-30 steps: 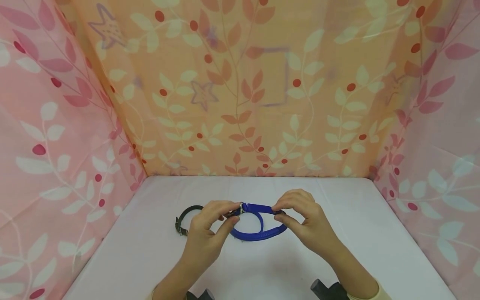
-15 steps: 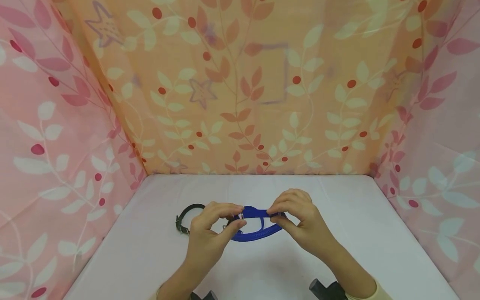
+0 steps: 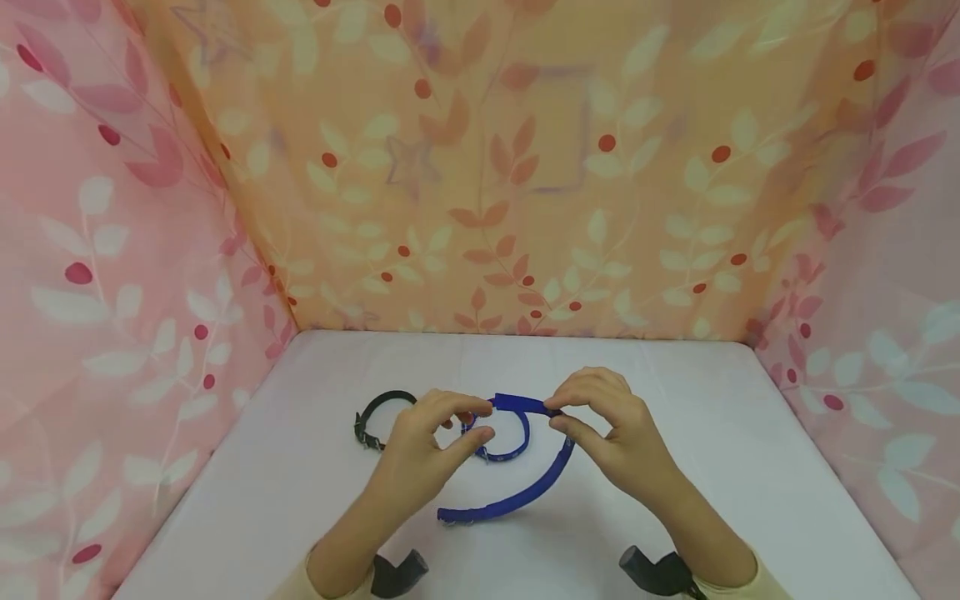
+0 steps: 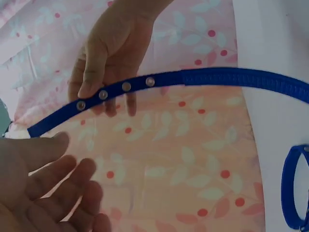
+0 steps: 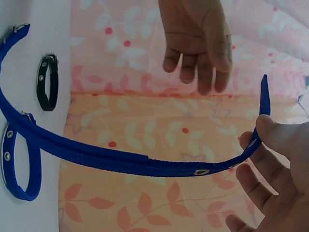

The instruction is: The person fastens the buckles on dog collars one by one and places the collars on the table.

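A blue pet collar (image 3: 525, 498) hangs undone in a curve above the table, its buckle end low and toward me. My right hand (image 3: 611, 429) pinches its strap between thumb and fingers near the holed end; in the left wrist view metal eyelets (image 4: 126, 86) line that part. My left hand (image 3: 427, 437) is beside the strap's free tip (image 4: 36, 129), thumb and fingers spread apart with nothing gripped. A second blue collar (image 3: 527, 433), fastened in a ring, lies on the table behind. Left of it rests a black collar (image 3: 362, 423), also buckled and partly hidden by my left hand.
The white table (image 3: 300, 392) ends at an orange leaf-patterned cloth (image 3: 480, 167) at the back. Pink patterned cloths (image 3: 97, 333) stand along both sides. Dark wrist devices (image 3: 401, 575) show at both sleeves.
The held blue collar was a closed loop with my left fingers at its buckle. It has come open, the buckle end has dropped toward me, and my left fingers have parted.
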### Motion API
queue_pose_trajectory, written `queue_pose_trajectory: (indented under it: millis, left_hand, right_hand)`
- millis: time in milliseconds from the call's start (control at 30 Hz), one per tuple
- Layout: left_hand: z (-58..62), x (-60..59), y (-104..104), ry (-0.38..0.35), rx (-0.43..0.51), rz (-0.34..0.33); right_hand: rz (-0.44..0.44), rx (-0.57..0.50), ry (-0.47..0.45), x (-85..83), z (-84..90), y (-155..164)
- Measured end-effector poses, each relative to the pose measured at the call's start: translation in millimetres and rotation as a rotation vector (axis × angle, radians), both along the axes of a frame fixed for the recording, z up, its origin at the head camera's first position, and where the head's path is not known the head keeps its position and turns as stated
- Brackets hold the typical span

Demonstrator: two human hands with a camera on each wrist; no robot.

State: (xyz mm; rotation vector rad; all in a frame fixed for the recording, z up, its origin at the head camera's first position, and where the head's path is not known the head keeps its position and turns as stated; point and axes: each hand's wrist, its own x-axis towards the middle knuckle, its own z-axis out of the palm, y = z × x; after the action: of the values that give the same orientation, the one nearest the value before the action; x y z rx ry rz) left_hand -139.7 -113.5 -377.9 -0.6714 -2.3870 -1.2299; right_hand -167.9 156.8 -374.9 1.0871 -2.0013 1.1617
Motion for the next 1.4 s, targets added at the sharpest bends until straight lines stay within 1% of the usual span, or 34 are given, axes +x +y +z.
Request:
queue_pose_trajectory:
  millis: [67,100,167,233,300,400,467,533,633,700,833,900,933,1033,1067,1133,1200,1300,1333,1400]
  left_hand:
    - [0.5,-7.2,-9,-0.095,-0.107,0.005]
    - [-1.6,-10.5,-14,-0.146,-0.146,0.005]
    - [-11.7,-15.8,-26,-0.239,-0.203,0.0]
    - [-28.6,-19.1,-37,-0.333,-0.245,-0.022]
    - [-48.7,-21.0,-46,-0.425,-0.293,-0.049]
    - [-77.4,-21.6,-56,-0.53,-0.378,-0.07]
    - [-92.9,-22.3,-60,-0.557,-0.437,-0.078]
    - [-104.6,-21.9,-61,-0.573,-0.476,-0.08]
    - [-116.3,-20.4,-61,-0.564,-0.521,-0.085]
    - [-120.4,-18.9,-60,-0.552,-0.531,-0.078]
    - [-122.0,-16.6,-59,-0.501,-0.523,-0.072]
    - [-120.6,-15.8,-58,-0.5,-0.498,-0.076]
    - [-120.2,-15.6,-58,-0.505,-0.474,-0.083]
    - [-117.0,-15.5,-58,-0.534,-0.353,-0.098]
    - [-115.0,-15.9,-57,-0.542,-0.309,-0.095]
    - [-109.1,-17.0,-55,-0.524,-0.232,-0.061]
    - [-98.9,-18.1,-51,-0.485,-0.182,0.012]
    - [-79.6,-19.0,-45,-0.352,-0.106,0.119]
    - [-71.9,-18.6,-42,-0.303,-0.074,0.142]
    - [-56.6,-17.9,-38,-0.191,-0.002,0.155]
  right_hand:
    - [0.001,-0.007,0.005,-2.9,3.9,0]
    - [0.004,-0.007,0.006,-3.9,5.3,0]
    - [0.011,-0.004,0.006,-5.2,7.3,-1]
    - [0.017,0.003,0.001,-5.5,8.3,-2]
    - [0.021,0.01,-0.008,-5.1,8.2,-4]
    - [0.021,0.019,-0.012,-4.5,7.3,-5]
    - [0.019,0.021,-0.015,-4.1,6.8,-4]
    - [0.014,0.023,-0.014,-3.8,6.4,-4]
    - [0.009,0.023,-0.016,-3.7,6.4,-3]
    - [0.008,0.023,-0.014,-4.0,6.4,-2]
    - [0.006,0.023,-0.014,-4.6,5.6,-1]
    - [0.005,0.023,-0.013,-4.3,4.9,0]
    - [0.004,0.023,-0.013,-4.1,4.5,0]
    - [0.004,0.021,-0.013,-3.5,3.8,1]
    - [0.004,0.02,-0.012,-3.3,3.6,2]
    - [0.001,0.015,-0.01,-3.0,3.2,3]
    - [-0.005,0.008,-0.005,-2.5,3.0,4]
    - [-0.013,-0.005,0.002,-1.5,3.0,7]
    - [-0.016,-0.009,0.001,-1.2,3.2,8]
    - [-0.022,-0.013,0.0,-0.6,3.9,9]
